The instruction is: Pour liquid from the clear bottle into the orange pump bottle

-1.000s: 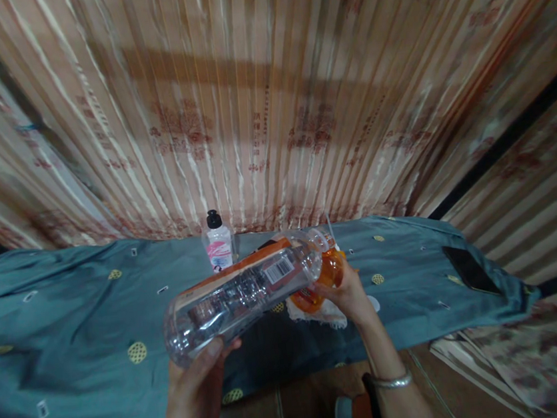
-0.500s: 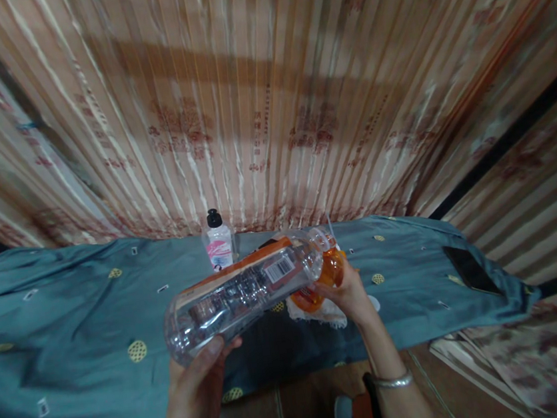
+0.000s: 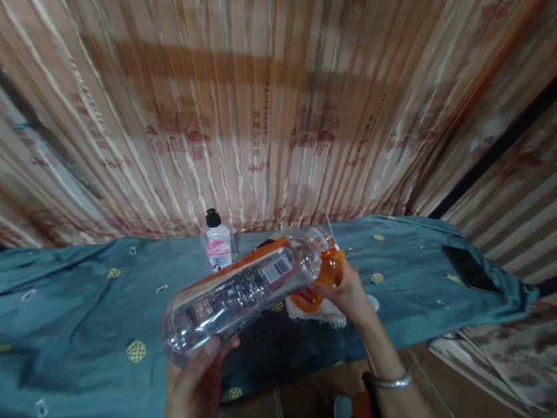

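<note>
My left hand (image 3: 196, 372) is closed around the base end of a large clear plastic bottle (image 3: 238, 297) with an orange-edged label and a barcode. The bottle is tilted, nearly on its side, its uncapped neck pointing right. That neck meets the top of an orange see-through bottle (image 3: 329, 268), which my right hand (image 3: 345, 292) grips around its body. Whether the two mouths touch, I cannot tell. Beneath the orange bottle, a white cloth (image 3: 320, 313) lies on the teal table cover (image 3: 84, 312).
Behind the large bottle stands a white-and-pink bottle (image 3: 218, 246) with a black cap. A black phone-like slab (image 3: 470, 269) lies at the right. Pleated curtains (image 3: 246, 105) close off the back and right side. A small dark object is partly hidden behind the large bottle.
The large bottle has shifted very slightly left with my left hand. Both hands keep their hold, and the two bottles remain neck to top.
</note>
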The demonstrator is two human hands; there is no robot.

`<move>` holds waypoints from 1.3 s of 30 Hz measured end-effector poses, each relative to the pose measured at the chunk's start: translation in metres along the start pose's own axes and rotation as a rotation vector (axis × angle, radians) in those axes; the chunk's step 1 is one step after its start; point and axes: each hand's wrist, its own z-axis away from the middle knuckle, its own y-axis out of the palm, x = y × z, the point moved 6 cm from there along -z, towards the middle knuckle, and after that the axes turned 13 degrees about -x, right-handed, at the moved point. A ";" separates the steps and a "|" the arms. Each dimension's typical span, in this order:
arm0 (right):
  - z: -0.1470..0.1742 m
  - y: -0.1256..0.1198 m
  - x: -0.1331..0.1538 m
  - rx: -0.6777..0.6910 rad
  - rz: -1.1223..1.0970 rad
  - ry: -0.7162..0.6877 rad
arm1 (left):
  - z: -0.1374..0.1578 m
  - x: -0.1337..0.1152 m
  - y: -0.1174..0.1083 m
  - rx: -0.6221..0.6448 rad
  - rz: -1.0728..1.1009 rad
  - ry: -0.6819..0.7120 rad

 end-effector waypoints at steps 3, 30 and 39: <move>0.001 0.002 0.004 0.008 -0.010 -0.023 | 0.000 -0.001 -0.001 -0.007 0.007 0.002; 0.005 0.006 0.010 0.045 -0.033 -0.044 | -0.004 -0.003 -0.008 -0.024 -0.021 0.042; 0.005 0.007 0.006 0.057 -0.046 -0.048 | -0.005 0.000 -0.013 -0.060 -0.030 0.028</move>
